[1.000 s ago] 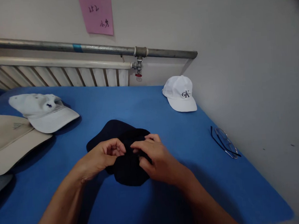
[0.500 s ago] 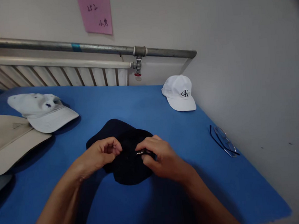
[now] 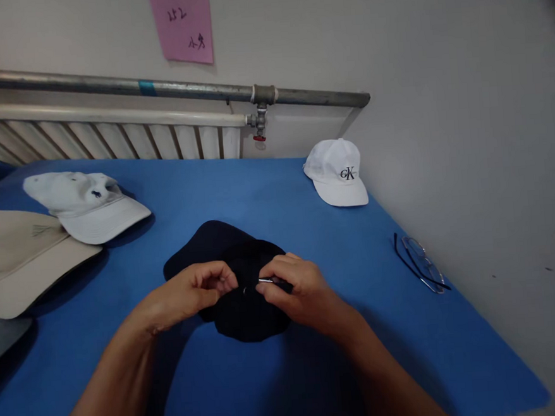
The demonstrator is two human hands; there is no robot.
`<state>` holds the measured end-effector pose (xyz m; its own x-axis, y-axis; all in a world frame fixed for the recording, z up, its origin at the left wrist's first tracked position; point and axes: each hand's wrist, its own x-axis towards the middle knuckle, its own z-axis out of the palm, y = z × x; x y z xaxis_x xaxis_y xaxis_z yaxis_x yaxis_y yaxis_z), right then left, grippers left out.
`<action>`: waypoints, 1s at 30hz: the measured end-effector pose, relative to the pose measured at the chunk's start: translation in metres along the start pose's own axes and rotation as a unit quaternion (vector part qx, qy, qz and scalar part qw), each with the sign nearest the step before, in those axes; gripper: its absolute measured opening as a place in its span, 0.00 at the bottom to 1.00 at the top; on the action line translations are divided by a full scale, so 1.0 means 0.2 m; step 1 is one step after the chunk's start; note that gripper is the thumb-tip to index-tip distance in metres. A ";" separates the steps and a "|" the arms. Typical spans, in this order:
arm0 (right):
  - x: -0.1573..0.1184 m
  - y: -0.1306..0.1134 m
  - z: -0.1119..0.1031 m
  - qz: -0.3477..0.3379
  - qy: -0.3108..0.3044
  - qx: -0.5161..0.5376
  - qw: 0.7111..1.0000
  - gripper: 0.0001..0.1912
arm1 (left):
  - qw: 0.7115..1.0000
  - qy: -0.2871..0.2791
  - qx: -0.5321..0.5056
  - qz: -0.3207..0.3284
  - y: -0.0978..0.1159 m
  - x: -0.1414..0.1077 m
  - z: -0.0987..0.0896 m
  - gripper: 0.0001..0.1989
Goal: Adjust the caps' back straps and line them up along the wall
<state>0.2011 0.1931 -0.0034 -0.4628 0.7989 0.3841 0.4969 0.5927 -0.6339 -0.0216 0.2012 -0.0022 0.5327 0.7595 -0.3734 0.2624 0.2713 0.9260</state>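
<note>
A dark navy cap (image 3: 252, 320) lies upturned on the blue table, its brim toward the far left. My left hand (image 3: 193, 291) is closed in a pinch over the inside of the cap; what lies between its fingertips is too dark to make out. In my right hand (image 3: 302, 288) is a small dark-handled tool with a thin metal tip (image 3: 265, 280), which points left toward the left fingertips. A tiny pale glint shows on the cap lining between the two hands.
At the left lie a white cap (image 3: 100, 214), a beige cap (image 3: 20, 270) and part of a grey cap (image 3: 1, 338). Another white cap (image 3: 337, 175) sits at the back right, with eyeglasses (image 3: 424, 267) by the table's right edge. Behind are a radiator (image 3: 125, 139) and pipes.
My left hand has moved right and a little down over the cap. The tool in my right hand has turned slightly, showing more of its metal tip. The view has shifted a little.
</note>
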 end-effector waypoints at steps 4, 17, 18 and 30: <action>0.00 -0.01 -0.01 -0.012 0.015 0.010 1.000 0.05 | 0.999 -0.007 0.043 -0.008 -0.02 -0.01 -0.01 0.08; 0.00 -0.02 -0.04 -0.014 -0.015 0.008 1.000 0.04 | 0.993 0.067 0.093 0.027 0.02 -0.06 -0.02 0.14; 0.00 -0.02 -0.04 -0.012 -0.029 0.014 0.999 0.04 | 0.992 0.066 0.105 0.038 0.02 -0.06 -0.02 0.14; 0.00 0.00 -0.08 0.067 -0.051 0.116 0.990 0.04 | 0.957 0.060 0.256 0.126 0.04 -0.08 0.00 0.08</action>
<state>0.2124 0.1957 0.0065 -0.4824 0.8467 0.2243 0.3820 0.4338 -0.8160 -0.0278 0.1915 0.0114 0.5434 0.8329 -0.1047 0.5130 -0.2308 0.8268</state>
